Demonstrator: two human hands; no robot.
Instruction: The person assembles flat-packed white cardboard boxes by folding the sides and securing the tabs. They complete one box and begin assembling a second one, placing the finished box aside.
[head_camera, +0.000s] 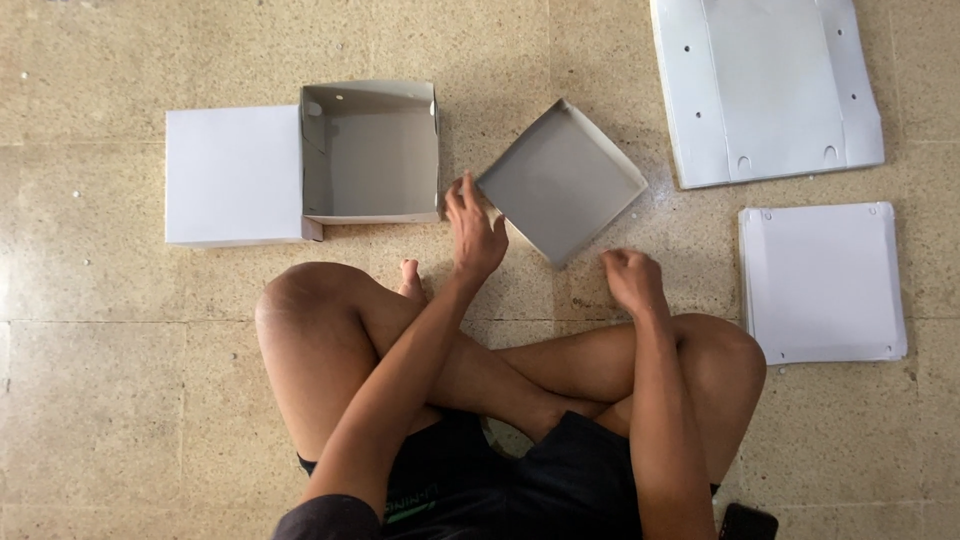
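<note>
The shallow cardboard tray (562, 182) lies on the floor (100, 380), right of the open box (372, 150). Left hand (474, 228), fingers loosely extended, touches its near-left corner; right hand (632, 279) is fisted, empty. The tray appears light, thin-walled and easily creased; grip at the rim.

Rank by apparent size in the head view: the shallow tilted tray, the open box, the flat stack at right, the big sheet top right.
1. Big sheet, though cut off by the frame.
2. Flat stack.
3. Open box and shallow tilted tray look alike; unranked.
</note>
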